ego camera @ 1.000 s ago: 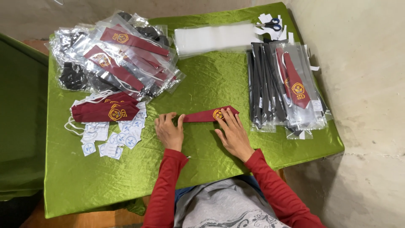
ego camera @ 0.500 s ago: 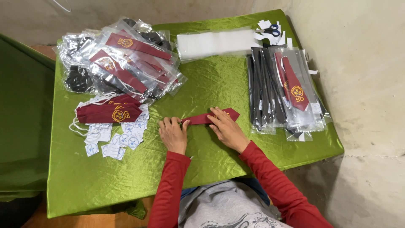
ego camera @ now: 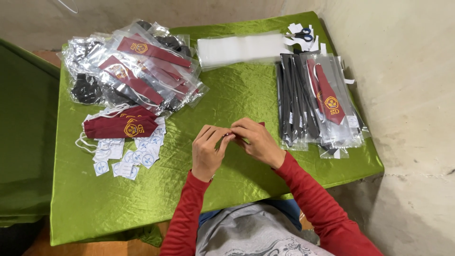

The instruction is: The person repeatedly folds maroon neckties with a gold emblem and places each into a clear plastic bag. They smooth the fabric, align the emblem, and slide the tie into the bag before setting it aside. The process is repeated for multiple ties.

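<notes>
Two hands are meeting over the middle of the green worktop (ego camera: 237,102): the left hand (ego camera: 208,150) and right hand (ego camera: 257,141) are pinching a folded maroon cloth piece (ego camera: 260,124), mostly hidden, lying left-to-right between their fingertips.

A shiny green cloth (ego camera: 246,102) covered the table, and the person's sleeves (ego camera: 313,199) were red above a grey shirt with a dark swirl print. Between the left hand (ego camera: 208,151) and right hand (ego camera: 258,142) showed a sliver of maroon fabric (ego camera: 261,124), matching the maroon masks (ego camera: 121,125) with gold emblems and white loops on the left. Far left lay clear packets (ego camera: 137,66) of maroon and black, right a maroon tie (ego camera: 327,95) among black ones, far off white sheets (ego camera: 239,47) and blue-handled scissors (ego camera: 303,34), with white-and-blue paper tags (ego camera: 125,159) nearer.
</notes>
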